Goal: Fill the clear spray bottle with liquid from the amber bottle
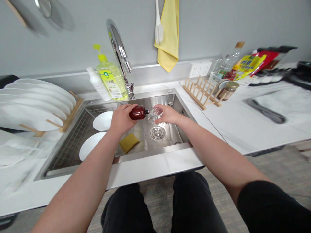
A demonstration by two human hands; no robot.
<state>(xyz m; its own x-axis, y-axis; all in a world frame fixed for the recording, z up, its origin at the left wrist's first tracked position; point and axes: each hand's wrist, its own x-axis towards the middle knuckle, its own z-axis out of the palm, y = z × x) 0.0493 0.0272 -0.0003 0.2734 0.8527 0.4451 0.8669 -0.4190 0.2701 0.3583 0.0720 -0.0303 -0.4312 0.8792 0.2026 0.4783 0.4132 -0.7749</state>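
Over the steel sink (155, 152), my left hand (123, 118) is wrapped round a dark red-brown bottle (138, 113). The bottle lies tilted on its side with its narrow black neck pointing right. My right hand (167, 114) grips a clear faceted glass (154, 115), its rim close to the bottle's neck. Whether the two touch I cannot tell, and no liquid shows between them. Beneath my hands a yellow sponge (129, 142) rests in the sink, left of the round drain (157, 132). Two white dishes, a farther one (103, 120) and a nearer one (90, 146), sit to the left.
Behind the sink stand a chrome faucet (119, 48), a yellow-green soap pump bottle (110, 79) and a white bottle (98, 83). White plates (29, 110) fill a rack at left. A wooden rack (202, 92) and a jar (228, 90) occupy the right counter. A yellow cloth (170, 38) hangs above.
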